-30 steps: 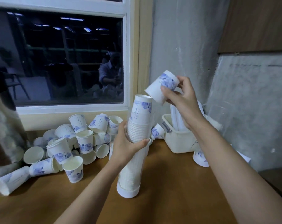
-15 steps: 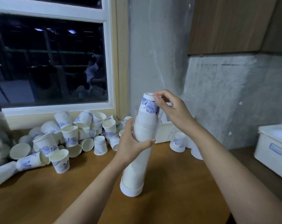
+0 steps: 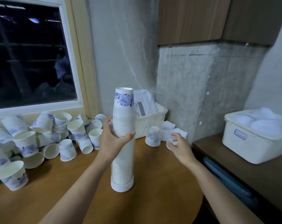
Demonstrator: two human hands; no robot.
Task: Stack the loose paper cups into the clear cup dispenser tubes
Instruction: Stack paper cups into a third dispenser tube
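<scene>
A clear dispenser tube (image 3: 121,160) with a white base stands upright on the wooden table (image 3: 161,178), filled with nested paper cups. The top cup (image 3: 124,99), white with blue flowers, sticks out above the tube's rim, upside down. My left hand (image 3: 112,139) grips the tube just below its rim. My right hand (image 3: 179,147) is low at the right, fingers loosely spread and blurred, holding nothing, next to an upside-down cup (image 3: 153,136) and a partly hidden white cup (image 3: 169,143). A pile of several loose cups (image 3: 40,135) lies at the left under the window.
A cream plastic basket (image 3: 154,118) with white lids stands behind the tube against the grey wall. At the right, a white lidded bin (image 3: 250,143) sits on a lower dark shelf (image 3: 234,160). The table's rounded edge ends at the right.
My right hand let go of the cup it set on the stack and dropped down to the right beside the cups there. The view swung right. My left hand kept its hold.
</scene>
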